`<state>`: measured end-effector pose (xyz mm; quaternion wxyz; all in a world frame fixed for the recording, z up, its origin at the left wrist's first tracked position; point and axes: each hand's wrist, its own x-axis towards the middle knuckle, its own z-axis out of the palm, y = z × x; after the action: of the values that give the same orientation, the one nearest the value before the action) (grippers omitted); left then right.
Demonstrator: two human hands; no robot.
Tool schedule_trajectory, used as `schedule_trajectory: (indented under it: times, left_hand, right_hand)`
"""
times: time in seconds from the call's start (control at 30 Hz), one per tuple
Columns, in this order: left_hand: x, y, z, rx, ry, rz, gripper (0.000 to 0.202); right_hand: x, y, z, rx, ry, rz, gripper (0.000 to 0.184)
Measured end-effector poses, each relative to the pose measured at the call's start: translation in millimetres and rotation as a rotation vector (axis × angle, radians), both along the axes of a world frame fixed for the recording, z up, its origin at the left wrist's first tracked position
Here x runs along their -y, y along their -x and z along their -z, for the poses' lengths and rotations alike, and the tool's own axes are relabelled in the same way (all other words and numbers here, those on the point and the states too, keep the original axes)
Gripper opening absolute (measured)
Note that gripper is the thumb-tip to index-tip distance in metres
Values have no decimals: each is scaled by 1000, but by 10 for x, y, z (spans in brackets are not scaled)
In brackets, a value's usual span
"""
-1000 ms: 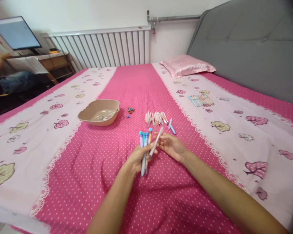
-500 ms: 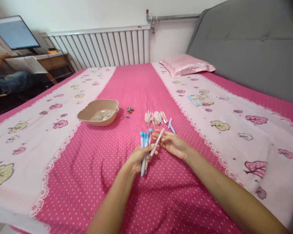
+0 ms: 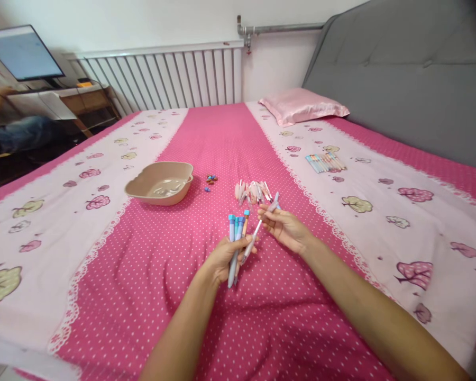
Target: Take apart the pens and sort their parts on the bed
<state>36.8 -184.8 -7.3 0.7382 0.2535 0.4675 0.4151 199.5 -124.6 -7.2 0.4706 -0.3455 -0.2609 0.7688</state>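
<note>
My left hand (image 3: 222, 258) is closed round several slim pens (image 3: 238, 227) with blue and teal tops; one has an orange barrel. The same hand grips the lower part of a pale pen (image 3: 249, 250), tilted up to the right. A thin white refill (image 3: 257, 227) shows between the two halves of this pen. My right hand (image 3: 286, 228) pinches its translucent upper barrel (image 3: 273, 203) by the fingertips. Just beyond the right hand lies a heap of pink and clear pen parts (image 3: 250, 191). A blue piece behind the fingers is mostly hidden.
A beige basin (image 3: 143, 185) with shiny clear pieces inside stands on the bed at left. Small blue and brown pieces (image 3: 211, 180) lie beside it. Farther right are a row of pens (image 3: 325, 163) and a pink pillow (image 3: 301, 106). A person (image 3: 24, 133) sits at the far-left desk.
My right hand has moved slightly up and right, drawing the upper barrel away from the pale pen, and the white refill is now exposed. My left hand has hardly moved.
</note>
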Motion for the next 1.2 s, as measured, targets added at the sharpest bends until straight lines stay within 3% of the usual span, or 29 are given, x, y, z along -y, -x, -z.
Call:
schedule_trajectory:
  times: [0.17, 0.3, 0.37, 0.43, 0.53, 0.7, 0.97, 1.03, 1.13, 1.2]
  left_hand:
    - [0, 12, 8, 12, 8, 12, 9]
    - [-1, 7, -8, 15, -4, 4, 8]
    - [0, 2, -20, 16, 0, -7, 7]
    - [2, -2, -27, 19, 7, -15, 6]
    - [9, -4, -28, 19, 11, -6, 6]
    - [7, -9, -5, 24, 30, -29, 7]
    - [-50, -13, 0, 29, 40, -247, 8]
    - [-49, -17, -15, 32, 45, -280, 6]
    - [-44, -27, -21, 37, 44, -313, 8]
    - [-45, -34, -6, 37, 39, -322, 9]
  right_hand:
    - [-83, -132, -33, -59, 63, 132, 13]
    - [28, -78, -25, 9, 114, -84, 3]
    - [107, 2, -11, 84, 84, -246, 12]
    - [143, 57, 10, 155, 16, -313, 20]
    - [62, 1, 42, 191, -31, -143, 23]
    - [-206, -268, 60, 188, -73, 144, 11]
    - [-151, -174, 9, 434, -188, 303, 11]
    - [-67, -116, -8, 505, -192, 176, 12]
    - [82, 8, 21, 547, -181, -247, 16]
    - [172, 98, 72, 495, -207, -447, 23]
